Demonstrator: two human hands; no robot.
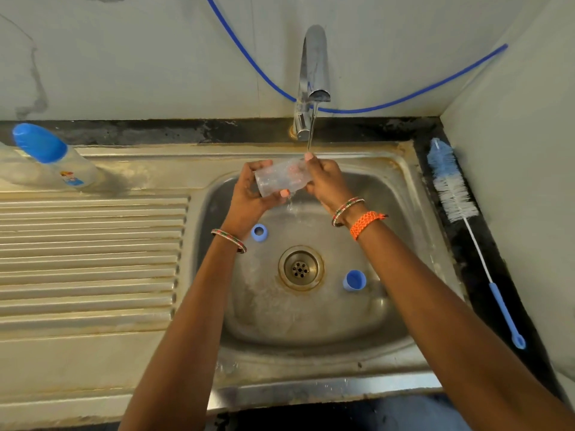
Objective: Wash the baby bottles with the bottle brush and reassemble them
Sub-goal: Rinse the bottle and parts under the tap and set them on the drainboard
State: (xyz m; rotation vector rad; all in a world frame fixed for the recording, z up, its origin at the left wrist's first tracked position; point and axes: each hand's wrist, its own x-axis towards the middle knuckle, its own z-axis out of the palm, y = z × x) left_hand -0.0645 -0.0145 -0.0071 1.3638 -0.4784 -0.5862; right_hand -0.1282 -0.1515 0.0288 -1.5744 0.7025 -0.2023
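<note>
Midway over the steel sink, a person holds a clear baby bottle on its side under the thin stream from the tap, apparently so the water can run over and out of it. The left hand cups the bottle's base end, fingers curled round it; the right hand grips the mouth end, thumb raised at the stream. Water spills from the bottle into the basin below.

Two blue parts lie in the basin, seemingly left there for their own rinse: a ring left of the drain and a cap to its right. The bottle brush rests on the dark counter edge at right, bristles far, handle near, within reach but out of use. A second bottle with blue cap lies assembled on the far left of the draining board; whether it is washed cannot be told. Reassembly looks still ahead.
</note>
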